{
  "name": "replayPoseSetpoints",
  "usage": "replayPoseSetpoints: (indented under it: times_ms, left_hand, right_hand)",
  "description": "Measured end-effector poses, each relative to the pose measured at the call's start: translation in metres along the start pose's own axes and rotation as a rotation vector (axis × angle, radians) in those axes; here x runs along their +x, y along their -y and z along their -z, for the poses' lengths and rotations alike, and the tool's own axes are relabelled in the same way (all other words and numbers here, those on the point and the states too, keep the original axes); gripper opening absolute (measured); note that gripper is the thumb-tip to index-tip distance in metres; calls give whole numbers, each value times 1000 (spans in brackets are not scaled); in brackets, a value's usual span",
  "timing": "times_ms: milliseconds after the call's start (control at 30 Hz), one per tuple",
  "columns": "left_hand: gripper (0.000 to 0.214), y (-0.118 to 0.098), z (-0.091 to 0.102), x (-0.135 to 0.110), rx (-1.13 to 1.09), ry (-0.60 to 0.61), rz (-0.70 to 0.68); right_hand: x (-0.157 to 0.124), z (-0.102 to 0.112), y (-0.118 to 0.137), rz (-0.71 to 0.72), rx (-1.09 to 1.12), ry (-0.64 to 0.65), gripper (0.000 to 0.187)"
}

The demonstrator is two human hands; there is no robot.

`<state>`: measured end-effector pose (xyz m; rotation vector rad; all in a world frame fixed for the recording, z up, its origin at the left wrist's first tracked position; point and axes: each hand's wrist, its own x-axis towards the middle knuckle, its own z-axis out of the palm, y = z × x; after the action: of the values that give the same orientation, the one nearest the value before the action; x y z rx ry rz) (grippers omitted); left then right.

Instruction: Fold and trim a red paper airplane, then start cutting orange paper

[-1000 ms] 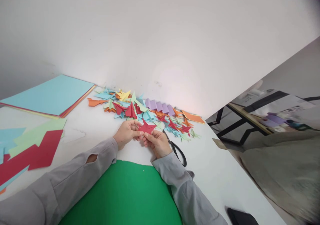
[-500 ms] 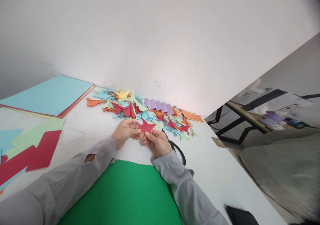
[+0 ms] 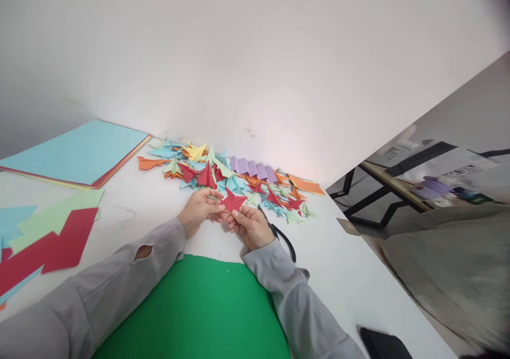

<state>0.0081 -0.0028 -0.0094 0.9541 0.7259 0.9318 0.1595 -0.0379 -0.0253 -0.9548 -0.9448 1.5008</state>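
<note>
Between my two hands is a red folded-paper star [image 3: 233, 201], its points spread and one tip facing the wall. My left hand [image 3: 201, 210] pinches its left side between thumb and fingers. My right hand [image 3: 252, 225] grips the lower right part the same way. Just beyond my hands lies a heap of folded paper pieces [image 3: 207, 176] in red, blue, green, orange and yellow. Partly hidden behind my right wrist are black-handled scissors [image 3: 287, 242]. Under my forearms is a large green sheet [image 3: 195, 311].
A stack of coloured sheets [image 3: 79, 154] lies at the back left, with loose red paper pieces [image 3: 71, 242] nearer me. A purple pleated strip [image 3: 253, 169] and an orange paper pad [image 3: 306, 185] are by the wall [image 3: 239, 72]. At the front right is a black flat object [image 3: 384, 343].
The red paper star has turned very slightly in my fingers. Both hands keep their hold in almost the same place.
</note>
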Motion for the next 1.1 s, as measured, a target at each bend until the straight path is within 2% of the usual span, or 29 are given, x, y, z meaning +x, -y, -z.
replayPoseSetpoints:
  times_ms: [233,400,567,800,1000,1100]
  left_hand:
    - [37,1,-1,0,36,-33,-36]
    - [35,2,-5,-3,134,-19,-83]
    - [38,3,-6,-3,151,-28,-116]
    - [39,2,-3,-2,136,11,-58]
    - [24,3,-5,0,72,-35,-53]
    - [24,3,-5,0,86,-43,-52]
  right_hand:
    - [-1,-2,2,-27,25,16,21]
    - [0,-6,-1,26,-23,-75,25]
    - [1,-4,-5,49,-51,-78,27]
    - [1,-3,-5,53,-54,-32,27]
    - [1,-7,0,9,67,-64,28]
    - [1,-8,1,4,89,-118,26]
